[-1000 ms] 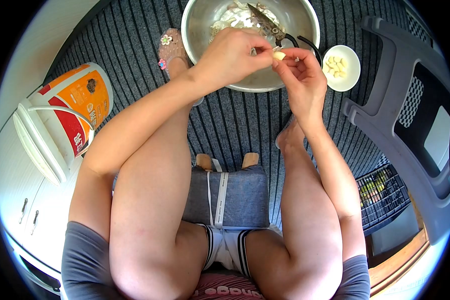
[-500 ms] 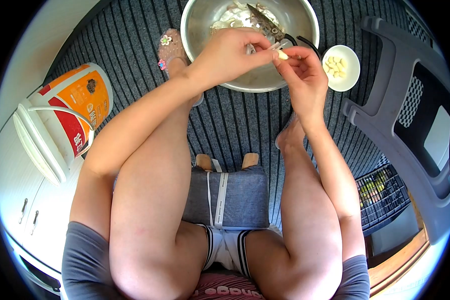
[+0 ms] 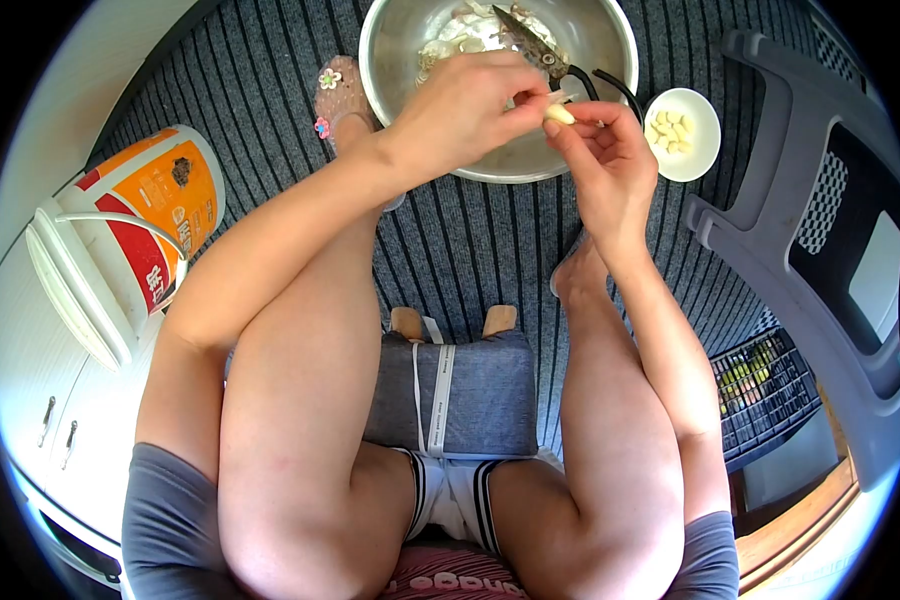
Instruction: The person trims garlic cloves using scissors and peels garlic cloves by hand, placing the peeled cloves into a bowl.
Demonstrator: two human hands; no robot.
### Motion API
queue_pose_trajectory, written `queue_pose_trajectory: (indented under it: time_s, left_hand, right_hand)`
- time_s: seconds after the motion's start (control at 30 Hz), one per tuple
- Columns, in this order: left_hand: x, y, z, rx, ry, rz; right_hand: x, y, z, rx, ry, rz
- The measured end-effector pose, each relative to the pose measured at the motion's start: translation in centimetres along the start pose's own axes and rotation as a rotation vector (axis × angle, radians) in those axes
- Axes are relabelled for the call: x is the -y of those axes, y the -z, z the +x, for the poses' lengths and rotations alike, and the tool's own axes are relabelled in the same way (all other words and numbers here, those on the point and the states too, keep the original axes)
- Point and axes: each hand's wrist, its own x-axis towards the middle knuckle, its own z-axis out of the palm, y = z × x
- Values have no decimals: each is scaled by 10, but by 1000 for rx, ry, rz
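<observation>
A pale garlic clove (image 3: 560, 114) is pinched between the thumb and fingers of my right hand (image 3: 610, 160). From the left, my left hand (image 3: 470, 108) meets it with closed fingertips, gripping the thin, papery garlic skin (image 3: 562, 97) at the clove. Both hands are over the near part of a large steel basin (image 3: 500, 165). Inside the basin lie whitish garlic peelings (image 3: 465, 42) and scissors (image 3: 530, 42) with black handles, partly hidden by my hands. Just right of the basin, a small white bowl (image 3: 705, 155) holds several peeled cloves (image 3: 670, 132).
A grey plastic stool (image 3: 760, 190) stands at the right, near a black basket (image 3: 765, 390). An orange, red and white bucket (image 3: 150, 210) is at the left, by white cabinets (image 3: 30, 400). A denim-covered stool (image 3: 490, 400) sits between my legs on the striped mat (image 3: 470, 260).
My fingers have shifted slightly on the clove, and more of its pale surface now shows. The basin, scissors and small bowl stay in place.
</observation>
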Motion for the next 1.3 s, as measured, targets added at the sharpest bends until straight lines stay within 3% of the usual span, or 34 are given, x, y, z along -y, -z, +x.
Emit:
queue_pose_trajectory:
  time_s: [0.13,0.27,0.37,0.43,0.5,0.57,0.67,0.83,0.9,1.07,1.3]
  left_hand:
    - [5,-6,-5,-85,136,-43]
    - [18,-5,-6,-97,263,-70]
    - [28,-4,-8,-65,366,-57]
    - [32,-1,-9,-15,453,-35]
    - [36,4,-9,50,563,-16]
    - [57,-5,-13,-21,656,-156]
    - [65,-4,-13,-35,879,-481]
    - [55,-3,-11,-33,1052,-893]
    - [53,-7,-11,-58,1095,-1012]
    - [49,-13,-7,1,1088,-881]
    - [60,-23,-12,4,1070,-971]
  right_hand:
    - [10,-2,2,4,67,108]
    - [9,8,13,-16,-303,545]
    - [-5,29,15,0,-409,726]
    - [-18,49,16,-40,-340,678]
    - [-20,73,20,-213,-330,379]
    - [-33,101,25,-367,-264,-16]
    - [-53,133,26,-310,-303,-315]
    - [-32,100,26,-266,-47,-429]
    - [-14,73,27,-116,-33,-344]
    - [-5,17,23,148,98,-536]
    - [-13,-4,16,263,148,-621]
